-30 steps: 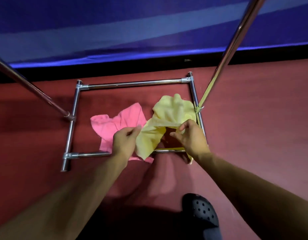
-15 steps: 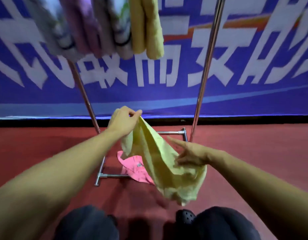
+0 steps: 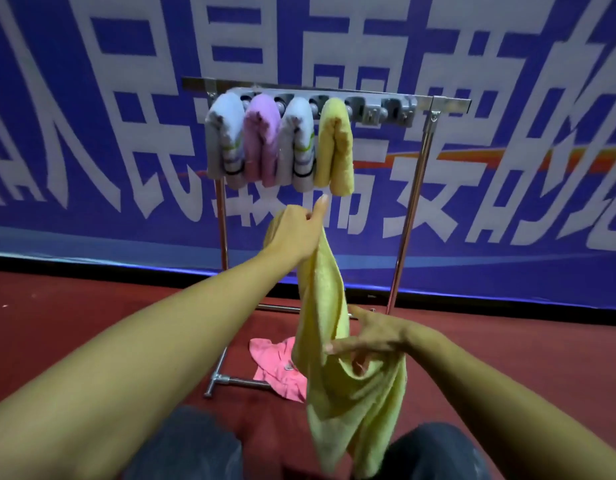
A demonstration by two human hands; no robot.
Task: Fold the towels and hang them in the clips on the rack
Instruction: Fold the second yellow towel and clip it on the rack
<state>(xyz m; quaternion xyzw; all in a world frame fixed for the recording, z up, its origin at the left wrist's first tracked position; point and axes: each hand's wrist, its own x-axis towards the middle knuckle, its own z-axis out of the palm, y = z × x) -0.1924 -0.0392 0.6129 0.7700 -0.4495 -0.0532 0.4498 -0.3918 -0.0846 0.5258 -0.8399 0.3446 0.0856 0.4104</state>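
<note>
The towel (image 3: 337, 386) I hold is pale yellow; a pink towel (image 3: 278, 367) lies on the dark red floor (image 3: 507, 341). On the silver rack (image 3: 408, 216) hang two grey-white striped towels (image 3: 225, 140), one lilac (image 3: 261, 140), one yellow (image 3: 334, 143), against a blue banner (image 3: 507, 133) with white characters

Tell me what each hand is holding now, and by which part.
The left hand pinches the yellow towel at its top edge. The right hand touches the towel's middle with fingers spread, not clearly gripping.
</note>
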